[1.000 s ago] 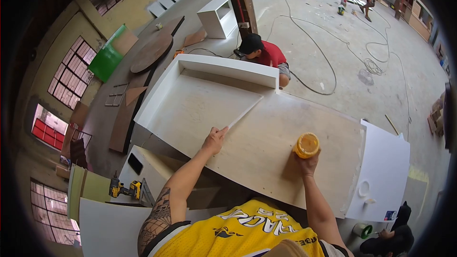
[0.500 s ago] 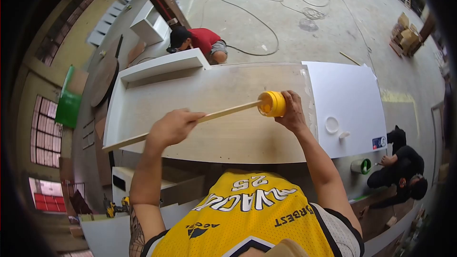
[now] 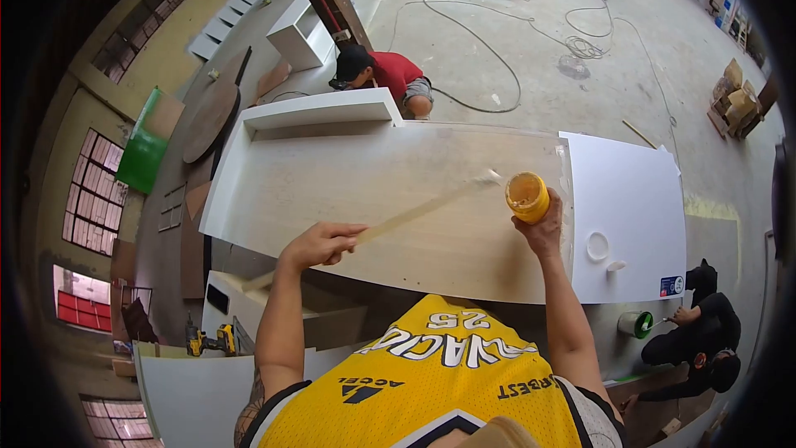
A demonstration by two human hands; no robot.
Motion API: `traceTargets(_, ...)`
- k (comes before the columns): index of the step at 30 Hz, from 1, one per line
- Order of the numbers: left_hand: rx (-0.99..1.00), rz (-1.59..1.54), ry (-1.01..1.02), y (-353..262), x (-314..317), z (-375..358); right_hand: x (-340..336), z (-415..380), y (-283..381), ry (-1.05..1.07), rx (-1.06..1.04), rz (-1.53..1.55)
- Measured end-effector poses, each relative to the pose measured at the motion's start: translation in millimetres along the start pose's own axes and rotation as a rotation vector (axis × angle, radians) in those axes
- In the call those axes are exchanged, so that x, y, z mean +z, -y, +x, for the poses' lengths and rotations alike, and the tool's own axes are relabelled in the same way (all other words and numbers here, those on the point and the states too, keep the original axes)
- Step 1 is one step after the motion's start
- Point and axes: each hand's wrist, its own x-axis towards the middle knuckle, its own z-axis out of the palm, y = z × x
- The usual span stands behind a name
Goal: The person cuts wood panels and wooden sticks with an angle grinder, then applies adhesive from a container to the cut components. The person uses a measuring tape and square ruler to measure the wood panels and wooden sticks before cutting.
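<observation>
My left hand (image 3: 323, 245) pinches a long, thin wooden stick (image 3: 414, 214), blurred by motion. Pale paste coats the stick's far end, which is outside the jar and over the board. Wrapped around a yellow plastic jar (image 3: 531, 207), my right hand (image 3: 543, 228) tilts its open mouth toward me. Light brownish paste shows inside the jar. Below both hands lies a large wooden panel (image 3: 431, 241) with a raised white edge frame (image 3: 323, 112) at its far left. On the white sheet at right are a round white lid (image 3: 597, 246) and a small white piece (image 3: 616, 266).
A person in red (image 3: 394, 75) crouches beyond the panel. Another person in black (image 3: 705, 328) works at lower right beside a green-rimmed bucket (image 3: 636, 323). Yellow power tools (image 3: 211, 340) sit at lower left. A cable (image 3: 473, 50) snakes across the floor.
The stick has come out of the jar, its coated end now showing. My right hand has moved right with the jar and tipped its mouth upward. The view has shifted too.
</observation>
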Motion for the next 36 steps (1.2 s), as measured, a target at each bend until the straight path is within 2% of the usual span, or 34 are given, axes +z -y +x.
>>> traceTargets(1,0.002,-0.005,0.014,15.1,-8.4,-6.4,4.2,-5.5,1.0,-0.002,0.004,-0.014)
traceTargets(3,-0.010,-0.105,-0.156,40.7,-23.5,-14.8,18.6,-13.2,7.2,-0.022,0.155,0.119)
traceTargets(4,-0.004,-0.120,-0.162,51.9,-32.1,-11.8,26.0,-16.8,12.4,-0.013,0.142,0.114)
traceTargets(6,-0.035,-0.176,-0.348,85.1,-48.6,-2.0,41.6,-32.5,24.2,-0.019,0.209,0.248)
traceTargets(7,-0.031,-0.196,-0.364,100.2,-56.6,7.3,48.7,-39.7,30.9,-0.006,0.214,0.276)
traceTargets(9,-0.013,-0.089,-0.574,124.3,-73.3,37.1,58.0,-54.7,44.9,0.043,0.253,0.283)
traceTargets(11,-0.039,-0.096,-0.691,143.4,-86.2,71.3,61.9,-68.1,59.3,0.081,0.298,0.285)
traceTargets(15,-0.078,-0.174,-0.750,173.9,-108.3,134.3,61.8,-91.7,73.0,0.161,0.307,0.266)
traceTargets(18,-0.068,-0.068,-0.837,210.8,-128.1,183.5,53.6,-105.9,82.0,0.166,0.326,0.252)
traceTargets(20,0.021,0.428,-1.027,235.0,-138.6,202.3,46.1,-115.4,83.1,0.115,0.291,0.213)
traceTargets(27,-0.082,0.485,-0.846,216.7,-100.9,204.2,24.2,-144.7,83.1,0.001,0.345,0.241)
traceTargets(36,0.049,0.472,-0.778,195.5,-79.9,203.7,35.2,-166.9,84.7,-0.028,0.355,0.250)
